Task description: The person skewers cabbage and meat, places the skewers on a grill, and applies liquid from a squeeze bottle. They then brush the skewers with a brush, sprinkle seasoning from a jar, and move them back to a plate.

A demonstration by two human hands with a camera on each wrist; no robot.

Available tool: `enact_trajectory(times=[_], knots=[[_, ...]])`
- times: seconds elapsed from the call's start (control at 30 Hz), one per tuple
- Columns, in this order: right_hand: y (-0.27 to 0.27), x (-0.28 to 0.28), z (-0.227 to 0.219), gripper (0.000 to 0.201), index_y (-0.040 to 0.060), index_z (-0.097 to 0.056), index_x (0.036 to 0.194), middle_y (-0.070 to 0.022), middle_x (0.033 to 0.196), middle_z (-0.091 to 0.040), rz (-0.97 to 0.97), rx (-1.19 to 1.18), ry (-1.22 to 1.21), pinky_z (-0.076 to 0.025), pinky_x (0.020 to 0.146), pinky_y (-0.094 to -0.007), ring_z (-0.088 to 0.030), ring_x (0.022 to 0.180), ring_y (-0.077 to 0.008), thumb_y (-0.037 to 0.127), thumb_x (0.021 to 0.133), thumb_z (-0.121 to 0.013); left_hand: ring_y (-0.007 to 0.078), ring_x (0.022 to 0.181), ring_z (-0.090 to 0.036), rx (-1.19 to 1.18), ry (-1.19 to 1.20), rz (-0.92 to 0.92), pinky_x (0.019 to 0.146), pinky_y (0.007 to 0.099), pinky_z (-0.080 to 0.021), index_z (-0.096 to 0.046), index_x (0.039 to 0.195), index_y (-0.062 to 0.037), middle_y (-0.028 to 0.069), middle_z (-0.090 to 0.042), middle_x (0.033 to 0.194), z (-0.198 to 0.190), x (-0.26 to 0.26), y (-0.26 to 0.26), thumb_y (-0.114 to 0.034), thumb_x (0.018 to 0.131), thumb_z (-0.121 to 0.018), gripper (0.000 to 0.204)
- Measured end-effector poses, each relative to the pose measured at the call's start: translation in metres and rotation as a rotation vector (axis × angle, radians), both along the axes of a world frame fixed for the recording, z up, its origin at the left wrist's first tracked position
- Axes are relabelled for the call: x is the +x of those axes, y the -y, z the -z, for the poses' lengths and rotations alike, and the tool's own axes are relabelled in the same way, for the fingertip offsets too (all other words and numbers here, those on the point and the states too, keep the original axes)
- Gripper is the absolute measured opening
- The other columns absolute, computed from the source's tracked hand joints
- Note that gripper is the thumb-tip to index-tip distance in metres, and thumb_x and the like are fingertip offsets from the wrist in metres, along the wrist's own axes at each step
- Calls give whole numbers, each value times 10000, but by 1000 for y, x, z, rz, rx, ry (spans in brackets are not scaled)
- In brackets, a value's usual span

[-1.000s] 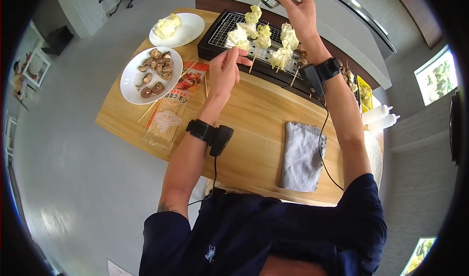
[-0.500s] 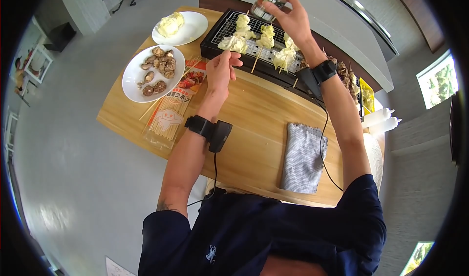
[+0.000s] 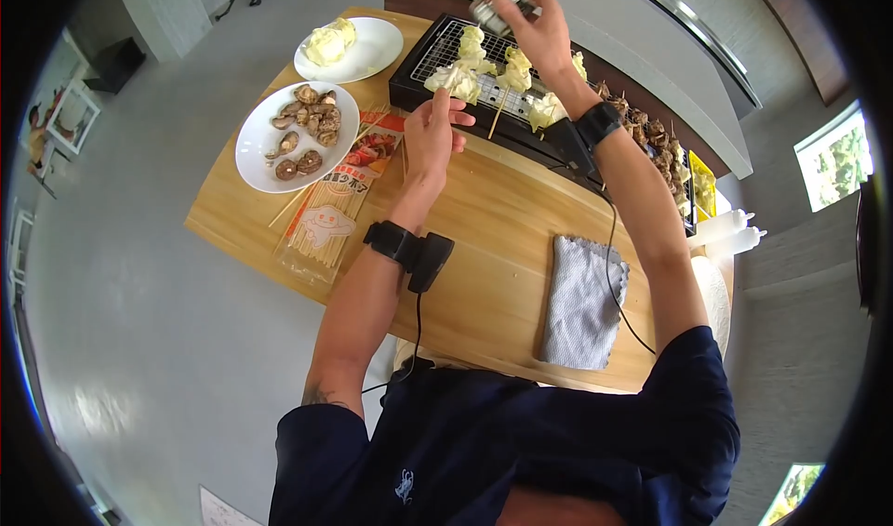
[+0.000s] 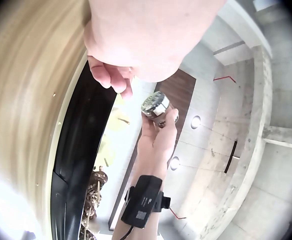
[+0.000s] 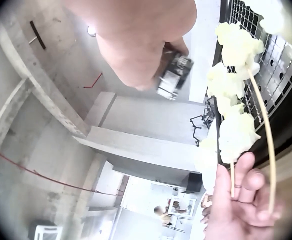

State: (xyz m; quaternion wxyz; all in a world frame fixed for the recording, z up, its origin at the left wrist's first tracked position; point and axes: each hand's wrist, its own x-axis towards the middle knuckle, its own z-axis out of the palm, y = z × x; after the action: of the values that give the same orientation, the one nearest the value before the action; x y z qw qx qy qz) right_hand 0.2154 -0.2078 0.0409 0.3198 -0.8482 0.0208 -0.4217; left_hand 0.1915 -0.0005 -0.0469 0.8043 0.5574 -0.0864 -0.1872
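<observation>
My left hand (image 3: pixel 430 140) pinches the bare stick of a cabbage skewer (image 3: pixel 454 81) at the left end of the black grill (image 3: pixel 406 89). In the right wrist view, the stick (image 5: pixel 232 182) runs up between thumb and fingers, with pale leaf pieces (image 5: pixel 237 137) threaded above. Over the grill, my right hand (image 3: pixel 544 38) grips a small seasoning jar (image 3: pixel 502 7), which is tilted above that skewer. The jar (image 4: pixel 156 106) also shows in the left wrist view with fingers wrapped about it. More cabbage skewers (image 3: pixel 515 72) lie on the wire rack, partly hidden by the right forearm.
Browned skewers (image 3: pixel 656 145) crowd the grill's right end, beside a yellow container (image 3: pixel 702 186) and two white squeeze bottles (image 3: pixel 735 239). A mushroom plate (image 3: pixel 251 159), a cabbage plate (image 3: pixel 377 47) and a skewer packet (image 3: pixel 326 224) lie left. A grey cloth (image 3: pixel 584 307) is nearer me.
The right hand has moved left with the jar, bringing it over the held skewer and changing its tilt. The left hand keeps its pinch, and the skewer has shifted slightly.
</observation>
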Motion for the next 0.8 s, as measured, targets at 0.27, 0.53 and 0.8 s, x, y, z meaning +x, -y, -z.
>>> enact_trajectory(times=[0.27,0.53,0.8], knots=[[13,14,-4,791,-60,-514,1348,-266,1267,-589,98,20,-130,-473,1010,-424,-562,1201,-349,507,859,-768,76,487,-541,12,63,8,470,217,-437,-688,981,-9,82,-722,798,-2,-3,-1,-406,1025,-574,416],[4,-14,-12,707,-35,-551,1328,-218,1285,-600,-46,143,-45,-536,911,-380,-644,1090,-291,437,862,-794,59,524,-530,7,114,30,490,208,-434,-705,1031,-14,61,-719,828,2,-2,-1,-390,1038,-578,397],[-20,-128,-61,654,-54,-526,1312,-140,1138,-658,-351,684,-40,-546,815,-294,-667,956,-173,392,903,-774,83,512,-515,9,41,-6,495,234,-436,-693,1122,4,71,-721,856,16,14,2,-605,1017,-482,654]])
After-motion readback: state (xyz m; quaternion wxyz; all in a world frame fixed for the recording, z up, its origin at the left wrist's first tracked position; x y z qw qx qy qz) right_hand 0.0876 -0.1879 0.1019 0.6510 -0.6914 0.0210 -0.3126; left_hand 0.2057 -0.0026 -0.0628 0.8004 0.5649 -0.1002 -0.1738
